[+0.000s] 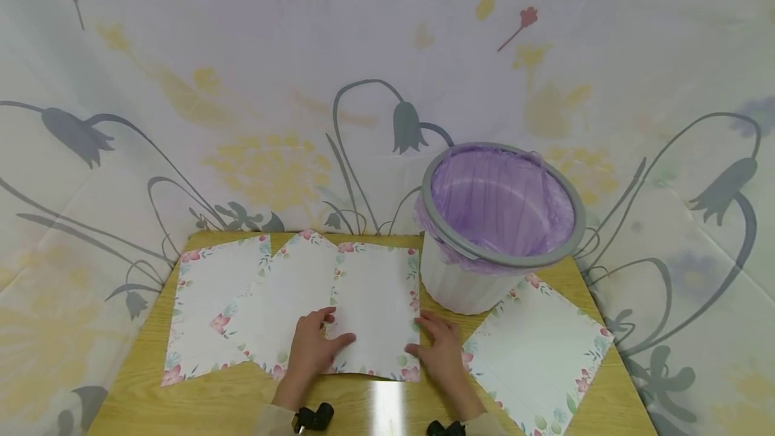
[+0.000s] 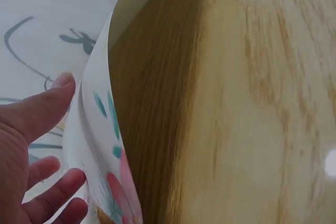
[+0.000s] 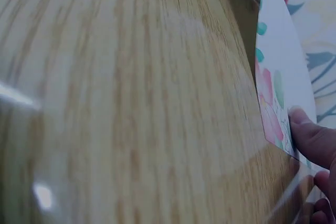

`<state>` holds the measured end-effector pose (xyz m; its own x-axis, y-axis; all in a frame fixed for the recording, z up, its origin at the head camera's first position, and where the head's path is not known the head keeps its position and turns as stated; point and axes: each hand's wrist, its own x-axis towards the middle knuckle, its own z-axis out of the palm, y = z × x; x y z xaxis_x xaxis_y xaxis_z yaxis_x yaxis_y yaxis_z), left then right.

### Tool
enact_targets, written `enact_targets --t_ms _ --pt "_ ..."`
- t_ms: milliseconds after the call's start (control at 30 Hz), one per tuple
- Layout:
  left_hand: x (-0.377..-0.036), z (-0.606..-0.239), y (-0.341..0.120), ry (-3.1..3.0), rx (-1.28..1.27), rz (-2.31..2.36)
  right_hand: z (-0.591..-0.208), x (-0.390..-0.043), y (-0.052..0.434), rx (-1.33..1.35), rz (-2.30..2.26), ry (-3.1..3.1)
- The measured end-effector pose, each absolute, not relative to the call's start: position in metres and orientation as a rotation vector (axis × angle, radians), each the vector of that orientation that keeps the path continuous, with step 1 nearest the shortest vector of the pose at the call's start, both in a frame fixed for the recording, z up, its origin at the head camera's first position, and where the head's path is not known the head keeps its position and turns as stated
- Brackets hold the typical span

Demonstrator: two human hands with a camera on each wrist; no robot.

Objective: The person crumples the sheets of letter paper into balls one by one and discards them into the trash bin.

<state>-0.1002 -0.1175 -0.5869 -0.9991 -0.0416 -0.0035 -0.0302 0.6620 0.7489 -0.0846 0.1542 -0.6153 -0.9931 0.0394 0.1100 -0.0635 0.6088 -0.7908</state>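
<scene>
Both hands were set on the near end of one sheet (image 1: 375, 308), the middle of several flowered papers on the tabletop (image 1: 139, 395). That sheet was laid with its long axis running near to far, its near edge just ahead of the wrists. Its left corner was held by the left hand (image 1: 311, 348), thumb on top and fingers (image 2: 58, 192) loosely spread beneath the lifted paper. Its right edge was pinched by the right hand (image 1: 442, 352), thumb (image 3: 310, 135) pressed on the printed border. A lined bin (image 1: 502, 221) was placed far right, just beyond that hand, another paper (image 1: 539, 355) beside it.
</scene>
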Motion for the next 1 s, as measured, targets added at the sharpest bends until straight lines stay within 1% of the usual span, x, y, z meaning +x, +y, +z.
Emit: enact_targets --t_ms 333,667,1000 --pt "-0.088 -0.585 -0.097 -2.965 -0.066 -0.994 -0.616 -0.084 0.147 0.001 1.238 -2.744" --pt "-0.078 -0.586 -0.085 -2.91 -0.236 -0.929 -0.616 -0.083 0.143 0.007 1.077 -2.753" --pt "-0.075 -0.589 -0.092 -2.829 -0.211 -1.007 -0.617 -0.082 0.143 0.025 1.122 -2.737"
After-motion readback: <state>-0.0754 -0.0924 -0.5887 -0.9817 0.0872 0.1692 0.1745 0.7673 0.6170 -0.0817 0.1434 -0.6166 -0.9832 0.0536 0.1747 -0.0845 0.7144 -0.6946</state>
